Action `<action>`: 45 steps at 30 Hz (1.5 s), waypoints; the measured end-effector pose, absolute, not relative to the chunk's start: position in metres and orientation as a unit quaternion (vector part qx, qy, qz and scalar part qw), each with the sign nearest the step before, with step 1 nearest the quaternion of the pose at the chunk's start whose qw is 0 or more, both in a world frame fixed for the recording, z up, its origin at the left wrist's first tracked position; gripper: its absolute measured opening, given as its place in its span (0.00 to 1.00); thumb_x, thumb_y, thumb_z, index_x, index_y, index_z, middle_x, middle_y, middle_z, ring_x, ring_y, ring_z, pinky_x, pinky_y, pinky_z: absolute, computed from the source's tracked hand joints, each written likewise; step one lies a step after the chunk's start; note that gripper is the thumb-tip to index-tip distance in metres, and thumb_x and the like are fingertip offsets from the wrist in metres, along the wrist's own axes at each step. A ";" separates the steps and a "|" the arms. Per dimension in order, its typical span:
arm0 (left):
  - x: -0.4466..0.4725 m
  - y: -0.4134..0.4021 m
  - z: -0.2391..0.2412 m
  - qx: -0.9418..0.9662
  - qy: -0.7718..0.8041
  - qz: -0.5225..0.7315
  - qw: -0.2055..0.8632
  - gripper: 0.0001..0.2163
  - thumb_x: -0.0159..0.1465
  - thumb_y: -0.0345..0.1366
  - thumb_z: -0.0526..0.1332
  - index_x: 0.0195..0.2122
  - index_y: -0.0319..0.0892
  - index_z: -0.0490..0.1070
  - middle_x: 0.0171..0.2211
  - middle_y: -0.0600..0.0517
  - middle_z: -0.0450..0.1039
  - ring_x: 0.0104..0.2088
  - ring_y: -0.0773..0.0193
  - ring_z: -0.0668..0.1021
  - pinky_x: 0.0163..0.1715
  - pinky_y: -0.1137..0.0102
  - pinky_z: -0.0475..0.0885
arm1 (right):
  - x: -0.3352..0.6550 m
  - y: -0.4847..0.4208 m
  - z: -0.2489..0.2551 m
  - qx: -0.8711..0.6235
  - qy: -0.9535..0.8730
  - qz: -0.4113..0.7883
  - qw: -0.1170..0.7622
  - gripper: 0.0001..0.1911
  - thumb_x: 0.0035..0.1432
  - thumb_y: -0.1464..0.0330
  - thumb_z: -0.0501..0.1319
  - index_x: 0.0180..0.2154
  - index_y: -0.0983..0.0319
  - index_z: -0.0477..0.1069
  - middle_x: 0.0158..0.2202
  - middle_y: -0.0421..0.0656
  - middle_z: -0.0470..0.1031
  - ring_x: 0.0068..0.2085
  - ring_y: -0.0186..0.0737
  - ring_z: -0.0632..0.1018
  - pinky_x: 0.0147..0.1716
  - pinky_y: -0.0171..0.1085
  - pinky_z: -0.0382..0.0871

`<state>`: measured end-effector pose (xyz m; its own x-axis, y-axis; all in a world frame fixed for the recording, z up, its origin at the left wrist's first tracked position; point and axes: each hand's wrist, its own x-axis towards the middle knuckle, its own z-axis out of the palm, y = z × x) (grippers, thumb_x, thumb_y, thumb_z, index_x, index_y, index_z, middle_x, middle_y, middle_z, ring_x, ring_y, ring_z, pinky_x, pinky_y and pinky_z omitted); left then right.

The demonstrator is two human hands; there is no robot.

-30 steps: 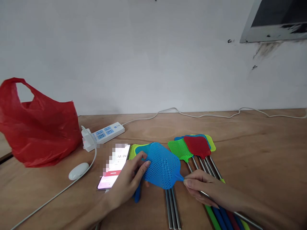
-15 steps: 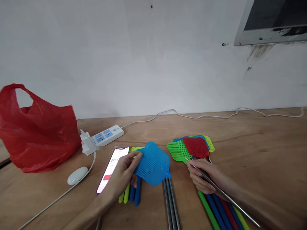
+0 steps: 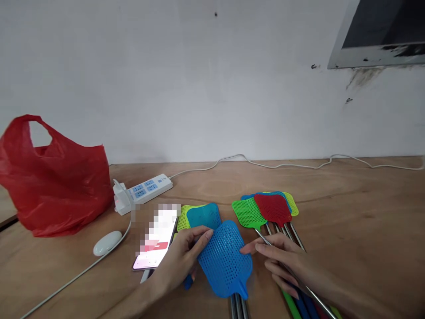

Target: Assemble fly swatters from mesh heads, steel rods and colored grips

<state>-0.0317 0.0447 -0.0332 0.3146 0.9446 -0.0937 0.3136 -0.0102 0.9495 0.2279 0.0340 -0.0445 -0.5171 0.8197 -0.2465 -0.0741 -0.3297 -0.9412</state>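
Blue swatter head (image 3: 227, 261) was dot-perforated; right of it, green head (image 3: 249, 212) and red head (image 3: 272, 207) likewise; far left of it, bag (image 3: 59, 186) was red.

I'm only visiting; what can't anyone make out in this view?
All in the head view:
Part of the bright phone screen: masked by pixelation.
Inside of the red plastic bag: hidden by its walls.
Lower end of the silver metal rod in the right hand: cut off by the bottom edge.
Upper ends of the grey metal tubes: covered by the blue perforated plastic flyswatter head in the left hand.
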 end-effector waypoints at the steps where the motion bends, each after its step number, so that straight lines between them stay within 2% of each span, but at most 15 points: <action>1: -0.032 0.044 -0.032 0.629 0.487 0.331 0.508 0.21 0.66 0.57 0.58 0.44 0.42 0.71 0.17 0.63 0.59 0.12 0.71 0.66 0.10 0.79 0.62 | 0.228 0.035 -0.045 -0.377 -0.482 0.723 0.319 0.29 0.56 0.47 0.66 0.45 0.66 0.79 0.08 0.26 0.50 0.10 0.25 0.50 0.09 0.26 0.55; 3: -0.032 0.043 -0.030 0.613 0.463 0.381 0.515 0.23 0.66 0.55 0.59 0.54 0.43 0.68 0.21 0.62 0.64 0.15 0.71 0.68 0.14 0.77 0.68 | 0.228 0.037 -0.045 -0.374 -0.465 0.717 0.360 0.29 0.56 0.49 0.66 0.46 0.67 0.80 0.08 0.26 0.50 0.10 0.24 0.49 0.09 0.26 0.55; 6: -0.032 0.041 -0.026 0.607 0.425 0.436 0.511 0.22 0.67 0.51 0.61 0.57 0.46 0.68 0.26 0.59 0.68 0.19 0.70 0.70 0.21 0.73 0.74 | 0.229 0.039 -0.044 -0.363 -0.442 0.709 0.413 0.28 0.57 0.51 0.66 0.49 0.67 0.79 0.09 0.26 0.50 0.10 0.24 0.49 0.10 0.27 0.57; 9: -0.033 0.040 -0.024 0.620 0.424 0.419 0.510 0.16 0.65 0.48 0.64 0.49 0.44 0.74 0.24 0.58 0.68 0.22 0.67 0.72 0.24 0.72 0.74 | 0.228 0.038 -0.042 -0.344 -0.444 0.722 0.403 0.27 0.57 0.53 0.67 0.51 0.66 0.79 0.09 0.26 0.49 0.11 0.25 0.49 0.10 0.28 0.59; 11: -0.034 0.043 -0.024 0.628 0.441 0.406 0.496 0.14 0.64 0.47 0.65 0.41 0.42 0.78 0.22 0.57 0.69 0.22 0.66 0.74 0.24 0.73 0.73 | 0.226 0.036 -0.039 -0.341 -0.442 0.727 0.400 0.25 0.56 0.54 0.68 0.49 0.64 0.80 0.10 0.27 0.54 0.11 0.25 0.50 0.09 0.27 0.59; 13: -0.037 0.047 -0.025 0.626 0.467 0.416 0.466 0.14 0.62 0.47 0.65 0.38 0.41 0.79 0.22 0.55 0.71 0.21 0.66 0.74 0.23 0.73 0.72 | 0.224 0.035 -0.037 -0.352 -0.429 0.712 0.431 0.21 0.56 0.56 0.69 0.46 0.63 0.81 0.17 0.35 0.71 0.12 0.23 0.51 0.09 0.27 0.58; 14: -0.039 0.050 -0.025 0.624 0.478 0.426 0.449 0.14 0.62 0.47 0.65 0.38 0.40 0.79 0.24 0.54 0.73 0.21 0.67 0.73 0.22 0.73 0.71 | 0.224 0.036 -0.036 -0.361 -0.422 0.696 0.455 0.20 0.56 0.56 0.68 0.44 0.62 0.81 0.25 0.41 0.79 0.12 0.22 0.51 0.08 0.27 0.57; 16: -0.044 0.056 -0.025 0.625 0.499 0.442 0.407 0.15 0.63 0.48 0.64 0.40 0.40 0.78 0.26 0.53 0.74 0.20 0.67 0.71 0.20 0.72 0.69 | 0.224 0.037 -0.036 -0.378 -0.412 0.660 0.501 0.18 0.57 0.57 0.67 0.43 0.63 0.81 0.40 0.50 0.83 0.12 0.20 0.53 0.07 0.28 0.57; 18: -0.049 0.062 -0.025 0.646 0.518 0.443 0.343 0.16 0.65 0.48 0.61 0.42 0.40 0.77 0.25 0.54 0.72 0.20 0.66 0.70 0.20 0.72 0.68 | 0.226 0.039 -0.037 -0.388 -0.409 0.634 0.529 0.18 0.58 0.57 0.67 0.43 0.63 0.81 0.44 0.52 0.82 0.12 0.20 0.55 0.08 0.27 0.57; 24: -0.061 0.075 -0.030 0.734 0.582 0.326 0.127 0.18 0.70 0.42 0.47 0.46 0.41 0.75 0.29 0.51 0.74 0.28 0.58 0.76 0.27 0.69 0.69 | 0.226 0.040 -0.038 -0.380 -0.411 0.630 0.538 0.17 0.57 0.57 0.67 0.40 0.64 0.81 0.37 0.48 0.82 0.12 0.19 0.54 0.07 0.26 0.55; 29: -0.063 0.074 -0.028 0.753 0.605 0.251 0.068 0.15 0.69 0.40 0.50 0.47 0.44 0.74 0.26 0.52 0.72 0.30 0.54 0.76 0.28 0.67 0.64 | 0.224 0.040 -0.036 -0.377 -0.420 0.636 0.525 0.17 0.58 0.55 0.66 0.35 0.65 0.79 0.29 0.44 0.81 0.11 0.20 0.54 0.08 0.26 0.52; 33: -0.061 0.071 -0.026 0.753 0.624 0.206 0.040 0.12 0.68 0.39 0.53 0.46 0.46 0.74 0.32 0.50 0.73 0.31 0.53 0.77 0.27 0.68 0.62 | 0.226 0.042 -0.041 -0.394 -0.439 0.649 0.480 0.28 0.59 0.48 0.62 0.20 0.65 0.73 0.12 0.40 0.69 0.09 0.24 0.57 0.08 0.27 0.44; 37: -0.060 0.070 -0.031 0.774 0.607 0.179 -0.001 0.12 0.70 0.38 0.50 0.48 0.45 0.71 0.39 0.48 0.73 0.32 0.54 0.78 0.28 0.67 0.64 | 0.226 0.041 -0.044 -0.401 -0.433 0.639 0.493 0.33 0.59 0.45 0.60 0.14 0.62 0.65 0.09 0.36 0.60 0.11 0.27 0.58 0.10 0.29 0.48; 41: -0.055 0.063 -0.035 0.824 0.520 0.227 0.001 0.11 0.72 0.39 0.49 0.45 0.46 0.71 0.40 0.48 0.73 0.34 0.56 0.77 0.32 0.66 0.67 | 0.226 0.041 -0.045 -0.393 -0.444 0.617 0.518 0.32 0.62 0.44 0.57 0.17 0.61 0.62 0.10 0.35 0.58 0.15 0.27 0.58 0.15 0.29 0.54; 45: -0.048 0.053 -0.032 0.867 0.429 0.243 0.077 0.12 0.73 0.37 0.49 0.41 0.45 0.72 0.38 0.49 0.73 0.38 0.56 0.76 0.37 0.66 0.69 | 0.225 0.042 -0.043 -0.443 -0.435 0.602 0.502 0.29 0.57 0.41 0.59 0.25 0.59 0.65 0.11 0.33 0.63 0.12 0.28 0.55 0.11 0.28 0.46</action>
<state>-0.0480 0.0529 -0.0320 0.5145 0.7808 0.3545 0.7059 -0.6203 0.3419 0.2253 0.0422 -0.0430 -0.1032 0.9900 -0.0965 -0.2191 -0.1173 -0.9686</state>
